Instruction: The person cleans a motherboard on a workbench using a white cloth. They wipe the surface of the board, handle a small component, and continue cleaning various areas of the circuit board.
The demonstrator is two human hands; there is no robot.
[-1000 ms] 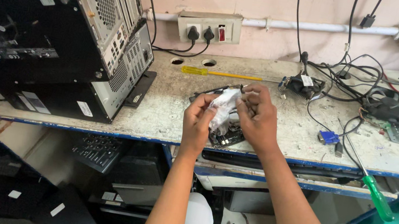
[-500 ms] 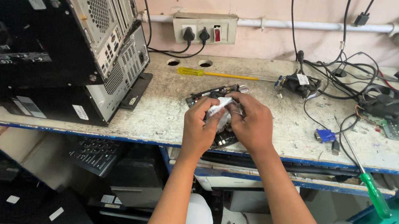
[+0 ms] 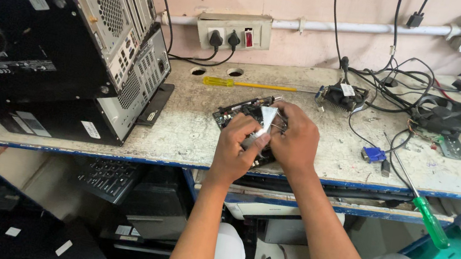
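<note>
Covering the circuit board (image 3: 241, 112), both hands (image 3: 268, 145) hide it.

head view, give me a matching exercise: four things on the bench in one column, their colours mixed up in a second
Things:
1. long screwdriver lying near the wall
2. screwdriver handle over the bench's front edge
3. cable plug right of the right hand
4. piece held over the circuit board by the left hand too

Colours:
A. blue
B. silvery
C. yellow
D. green

Pairs: 1-C, 2-D, 3-A, 4-B
</note>
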